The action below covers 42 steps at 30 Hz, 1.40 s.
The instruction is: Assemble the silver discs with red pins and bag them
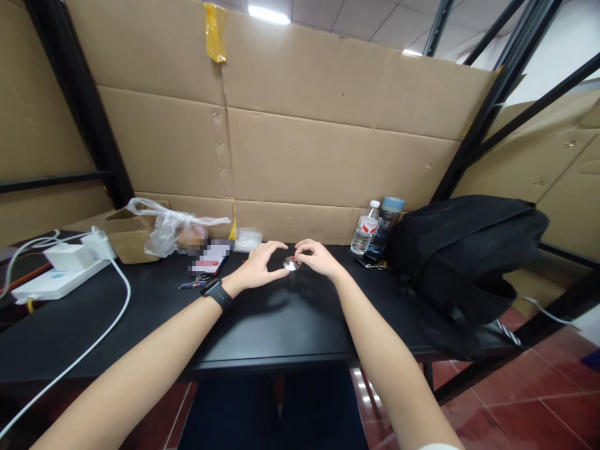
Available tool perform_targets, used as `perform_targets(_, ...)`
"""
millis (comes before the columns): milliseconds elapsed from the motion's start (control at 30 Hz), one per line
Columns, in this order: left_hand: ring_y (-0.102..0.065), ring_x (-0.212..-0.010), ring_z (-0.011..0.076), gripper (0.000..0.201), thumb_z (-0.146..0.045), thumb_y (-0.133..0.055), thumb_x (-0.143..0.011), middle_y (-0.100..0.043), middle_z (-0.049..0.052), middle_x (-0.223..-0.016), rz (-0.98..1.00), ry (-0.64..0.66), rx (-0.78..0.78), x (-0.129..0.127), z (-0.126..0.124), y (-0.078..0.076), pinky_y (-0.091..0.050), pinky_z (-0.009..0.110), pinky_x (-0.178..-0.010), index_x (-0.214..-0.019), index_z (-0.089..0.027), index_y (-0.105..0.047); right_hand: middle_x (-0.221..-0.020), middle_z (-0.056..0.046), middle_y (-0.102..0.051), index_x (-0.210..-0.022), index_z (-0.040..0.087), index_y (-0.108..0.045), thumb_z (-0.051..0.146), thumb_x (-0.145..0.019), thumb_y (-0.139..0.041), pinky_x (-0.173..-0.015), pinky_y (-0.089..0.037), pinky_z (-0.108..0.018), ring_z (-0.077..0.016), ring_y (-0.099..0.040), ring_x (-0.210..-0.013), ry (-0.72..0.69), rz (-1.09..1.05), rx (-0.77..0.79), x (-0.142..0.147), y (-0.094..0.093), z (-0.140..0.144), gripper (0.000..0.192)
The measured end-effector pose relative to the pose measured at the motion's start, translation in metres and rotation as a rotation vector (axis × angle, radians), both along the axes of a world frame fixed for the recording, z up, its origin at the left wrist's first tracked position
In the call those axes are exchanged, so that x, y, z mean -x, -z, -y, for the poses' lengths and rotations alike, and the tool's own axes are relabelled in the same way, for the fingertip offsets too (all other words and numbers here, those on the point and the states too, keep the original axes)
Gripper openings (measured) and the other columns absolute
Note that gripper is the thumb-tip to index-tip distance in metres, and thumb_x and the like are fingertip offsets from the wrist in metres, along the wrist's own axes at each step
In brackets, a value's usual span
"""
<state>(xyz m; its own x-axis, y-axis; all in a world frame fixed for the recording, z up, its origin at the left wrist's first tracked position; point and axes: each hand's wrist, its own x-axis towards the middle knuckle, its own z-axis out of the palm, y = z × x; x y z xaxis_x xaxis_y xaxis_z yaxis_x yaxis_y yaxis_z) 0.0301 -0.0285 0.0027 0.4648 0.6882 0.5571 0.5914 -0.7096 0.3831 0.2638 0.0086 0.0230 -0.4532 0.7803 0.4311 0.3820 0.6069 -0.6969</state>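
Left hand (257, 265): on the black desk (281, 319), fingers curled in a loose arc, tips at the left edge of a small shiny disc (291, 264). Thumb and forefinger look closed on its rim, but too small to be sure.
Right hand (317, 257): opp. side of the disc, fingers bent down, tips pinched together at its right/top edge; a small red bit shows just beside the fingertips.
Disc: silver, round, approx. mid-desk toward the back, between the two hands. Seems to lie near flat w/ face tilted up toward the camera; being round, no clear long axis, and can't tell which way it points.
Wrist: black smartwatch (217, 293) on the left arm.
Desk left: white power strip (56, 278) w/ white adapter (70, 255) plugged in, white cable (94, 347) looping across the front edge.
Back left: open cardboard box (126, 240), clear plastic bag (173, 231) lying against it; red-and-white card/packet (209, 259) near the left hand.
Back right: water bottle w/ red label (365, 230), darker bottle w/ blue cap (385, 226) just beside it, keys below them.
Far right: black backpack (459, 250) on the desk end.
Behind: cardboard wall (328, 125), black steel rack frame (487, 106).
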Motion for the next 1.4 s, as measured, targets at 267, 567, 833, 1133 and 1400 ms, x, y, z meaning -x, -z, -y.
perform_targets(267,-0.051,-0.126,0.0277,0.032,-0.048,-0.051,-0.098,-0.062,0.006,-0.133,-0.086,-0.017,0.0,-0.013,-0.001,0.008,-0.039,0.049,-0.107,-0.12,-0.032,-0.069,-0.113,-0.006,-0.066,-0.07,0.02,-0.075,0.02,-0.079,-0.068,-0.092,-0.047,-0.033,-0.0197,-0.064,-0.105,0.001,0.043,-0.005,-0.001,0.004,-0.002,0.011)
perform_targets(567,-0.05,-0.114,0.0319,0.012,-0.032,-0.068,-0.079,-0.065,0.006,-0.113,-0.219,-0.195,-0.021,0.055,-0.031,0.0,-0.038,0.05,-0.099,-0.085,-0.03,-0.078,-0.11,-0.006,-0.068,-0.071,0.02,-0.078,0.017,-0.074,-0.072,-0.085,-0.047,-0.03,-0.0188,-0.065,-0.094,-0.059,0.361,-0.069,-0.016,0.0,0.002,0.007)
perform_targets(833,-0.051,-0.103,0.0284,0.009,-0.038,-0.076,-0.075,-0.062,0.007,-0.099,-0.327,-0.107,-0.002,0.047,-0.035,0.017,-0.037,0.044,-0.094,-0.08,-0.031,-0.08,-0.112,-0.004,-0.071,-0.079,0.024,-0.082,0.028,-0.071,-0.079,-0.083,-0.048,-0.029,-0.0208,-0.067,-0.098,-0.155,0.457,0.054,-0.031,-0.004,-0.001,0.009)
perform_targets(1133,-0.053,-0.101,0.0271,0.022,-0.04,-0.065,-0.087,-0.064,0.008,-0.098,-0.308,-0.005,-0.003,0.023,-0.02,0.02,-0.04,0.044,-0.094,-0.073,-0.024,-0.072,-0.097,-0.009,-0.077,-0.101,0.018,-0.078,0.019,-0.065,-0.083,-0.078,-0.051,-0.028,-0.022,-0.07,-0.087,0.359,0.474,0.05,-0.066,0.013,-0.028,0.037)
perform_targets(1400,-0.059,-0.099,0.0237,0.02,-0.038,-0.053,-0.097,-0.07,0.005,-0.092,-0.251,-0.022,-0.03,0.011,-0.015,0.013,-0.038,0.041,-0.094,-0.089,-0.025,-0.067,-0.099,-0.008,-0.077,-0.098,0.019,-0.077,0.018,-0.067,-0.084,-0.08,-0.05,-0.028,-0.0214,-0.07,-0.089,0.327,0.507,0.089,-0.076,0.02,-0.033,0.032)
